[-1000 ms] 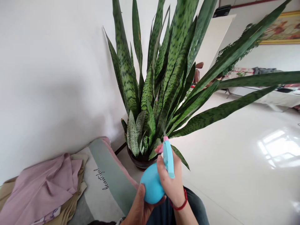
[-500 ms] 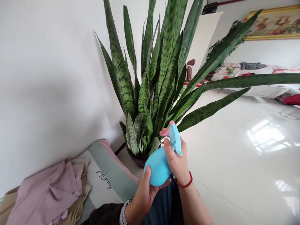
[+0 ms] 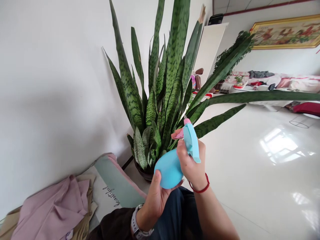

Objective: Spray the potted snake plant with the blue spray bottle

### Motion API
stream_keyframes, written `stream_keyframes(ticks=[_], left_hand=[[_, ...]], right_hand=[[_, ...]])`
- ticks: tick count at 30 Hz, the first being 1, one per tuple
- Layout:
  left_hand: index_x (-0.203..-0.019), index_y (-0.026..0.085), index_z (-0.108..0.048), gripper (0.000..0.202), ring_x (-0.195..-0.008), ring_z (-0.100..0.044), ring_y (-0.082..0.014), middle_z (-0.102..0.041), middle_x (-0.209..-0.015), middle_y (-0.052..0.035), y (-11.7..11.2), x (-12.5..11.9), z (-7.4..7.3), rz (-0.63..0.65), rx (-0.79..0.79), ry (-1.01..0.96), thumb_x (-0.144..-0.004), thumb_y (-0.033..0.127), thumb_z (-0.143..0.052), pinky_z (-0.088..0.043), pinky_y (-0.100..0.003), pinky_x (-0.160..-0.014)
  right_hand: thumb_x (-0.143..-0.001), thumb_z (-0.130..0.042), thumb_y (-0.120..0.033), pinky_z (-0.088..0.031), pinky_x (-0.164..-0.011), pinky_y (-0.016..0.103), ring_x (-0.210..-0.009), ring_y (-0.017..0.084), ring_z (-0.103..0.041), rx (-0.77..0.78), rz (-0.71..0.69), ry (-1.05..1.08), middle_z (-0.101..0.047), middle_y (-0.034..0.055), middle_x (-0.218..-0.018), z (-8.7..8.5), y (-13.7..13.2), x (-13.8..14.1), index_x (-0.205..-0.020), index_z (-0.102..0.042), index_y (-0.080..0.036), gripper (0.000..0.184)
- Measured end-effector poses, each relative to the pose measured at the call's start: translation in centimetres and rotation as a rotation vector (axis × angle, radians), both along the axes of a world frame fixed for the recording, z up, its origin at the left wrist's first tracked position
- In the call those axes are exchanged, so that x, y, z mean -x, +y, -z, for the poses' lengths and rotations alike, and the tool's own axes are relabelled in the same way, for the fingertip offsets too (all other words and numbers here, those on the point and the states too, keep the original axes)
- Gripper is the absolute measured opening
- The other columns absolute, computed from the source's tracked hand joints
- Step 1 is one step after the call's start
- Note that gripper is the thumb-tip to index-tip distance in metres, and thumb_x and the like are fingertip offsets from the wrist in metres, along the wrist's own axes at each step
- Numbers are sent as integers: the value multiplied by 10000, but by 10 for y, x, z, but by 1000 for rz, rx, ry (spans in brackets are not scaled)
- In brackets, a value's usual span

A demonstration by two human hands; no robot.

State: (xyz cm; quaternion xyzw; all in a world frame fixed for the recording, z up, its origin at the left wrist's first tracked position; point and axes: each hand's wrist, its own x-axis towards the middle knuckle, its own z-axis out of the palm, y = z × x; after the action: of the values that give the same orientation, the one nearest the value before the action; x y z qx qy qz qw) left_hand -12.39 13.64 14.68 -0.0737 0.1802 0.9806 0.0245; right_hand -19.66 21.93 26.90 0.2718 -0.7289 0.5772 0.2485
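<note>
A light blue spray bottle (image 3: 169,170) with a pink trigger and nozzle is held in both hands in front of a tall snake plant (image 3: 165,86). My right hand (image 3: 191,163) is wrapped round the bottle's neck and spray head, with a red cord on the wrist. My left hand (image 3: 155,196) cups the round body from below, thumb up its side, a watch on the wrist. The nozzle points at the plant's lower leaves. The plant stands in a dark pot (image 3: 146,170) on the floor against the white wall.
Folded cloths in pink, beige and green (image 3: 75,203) lie at the lower left by the wall. A glossy white floor (image 3: 262,173) stretches to the right. Long leaves reach right at mid height. A couch with clutter (image 3: 275,83) and a framed picture (image 3: 285,31) are far back.
Both hands have lifted the bottle a little up and to the right, closer to the leaves. The view has tilted, showing more of the left forearm and the room behind.
</note>
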Motion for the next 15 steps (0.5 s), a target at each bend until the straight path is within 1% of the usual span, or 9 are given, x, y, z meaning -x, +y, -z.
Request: stream_keyframes(ticks=[3, 6, 8, 11, 13, 15], left_hand=[[-1278, 179, -638, 643, -1303, -505, -318, -516, -1430, -99, 1, 1, -1, -1, -7, 34, -779, 579, -709, -461, -510, -1080], [-1261, 189, -655, 668, -1254, -544, -318, -533, -1413, -91, 1, 2, -6, 16, 2, 19, -746, 607, -723, -506, -484, -1025], [-1237, 168, -666, 704, -1215, -570, -313, -548, -1393, -107, 0, 4, -14, 2, 23, -3, -701, 616, -755, -530, -449, -990], [-1220, 137, -662, 759, -1171, -595, -301, -562, -1370, -136, -5, 7, -29, -39, 58, -23, -639, 606, -803, -554, -408, -934], [-1212, 141, -660, 793, -1137, -611, -289, -579, -1349, -134, -9, 9, -37, -36, 56, -44, -592, 605, -829, -570, -390, -886], [-1212, 152, -657, 800, -1118, -619, -275, -593, -1333, -121, -12, 11, -42, -9, 34, -46, -580, 609, -833, -576, -376, -860]], right_hand=[[-900, -495, -281, -520, -821, 344, -945, 206, -652, 6, -4, 15, -693, 63, -993, -3, 0, -1, -935, -619, -202, 152], [-901, -501, -297, -523, -841, 356, -964, 210, -652, -3, -34, 39, -691, 67, -1043, -7, -1, -1, -990, -629, -195, 186], [-899, -500, -280, -521, -844, 362, -948, 207, -650, -4, -32, 61, -690, 61, -1021, -10, -3, -1, -974, -626, -196, 169], [-898, -490, -257, -519, -820, 356, -906, 196, -645, 10, 7, 82, -684, 56, -994, -16, -6, 0, -936, -609, -204, 135], [-904, -490, -265, -518, -820, 354, -919, 199, -643, 28, 6, 102, -683, 60, -1008, -21, -9, 0, -946, -603, -208, 133], [-911, -497, -283, -516, -829, 355, -947, 207, -643, 28, -21, 125, -684, 68, -1032, -27, -12, 1, -967, -603, -208, 141]])
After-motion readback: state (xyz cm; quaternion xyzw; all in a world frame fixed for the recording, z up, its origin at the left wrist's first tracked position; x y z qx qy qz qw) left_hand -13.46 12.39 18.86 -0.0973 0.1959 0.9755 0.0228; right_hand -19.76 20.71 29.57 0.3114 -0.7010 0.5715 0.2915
